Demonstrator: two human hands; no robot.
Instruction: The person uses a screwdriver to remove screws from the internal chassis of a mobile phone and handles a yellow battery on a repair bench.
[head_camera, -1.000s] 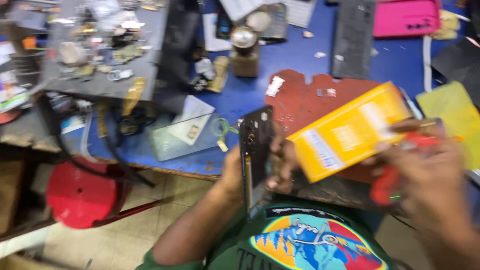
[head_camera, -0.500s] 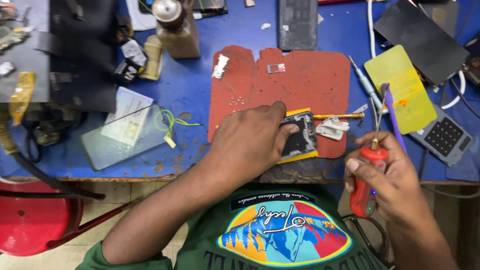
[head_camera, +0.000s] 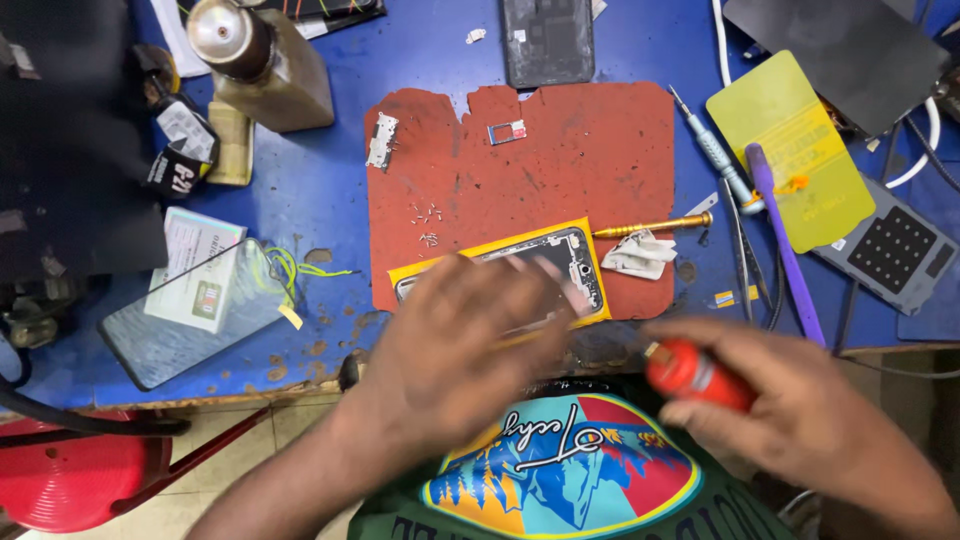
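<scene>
1. We rest our left hand (head_camera: 455, 345) over the opened phone (head_camera: 545, 265), fingers spread loosely and blurred; we cannot tell whether they grip it or merely press on it
2. The phone lies face down on a yellow sheet (head_camera: 420, 275), near the front edge of the red work mat (head_camera: 530, 180), on the blue bench (head_camera: 330, 190)
3. Our right hand (head_camera: 790, 420) is closed around a red-handled screwdriver (head_camera: 695, 375), held off the bench edge above our lap; its tip is hidden
4. Loose screws (head_camera: 428, 215) lie bare on the mat just above the phone, with a SIM tray (head_camera: 507, 131) and a small metal bracket (head_camera: 382, 140) further back
5. Risk: a sweep of the left hand or a shift of the yellow sheet could scatter the screws, since nothing contains them
6. Risk: the phone sits close to the bench edge; uneven downward pressure could tip it toward our lap
7. Risk: the brass-coloured tool (head_camera: 652, 225) and crumpled wipe (head_camera: 640, 255) lie just beside the phone and could snag the screwdriver on approach
</scene>
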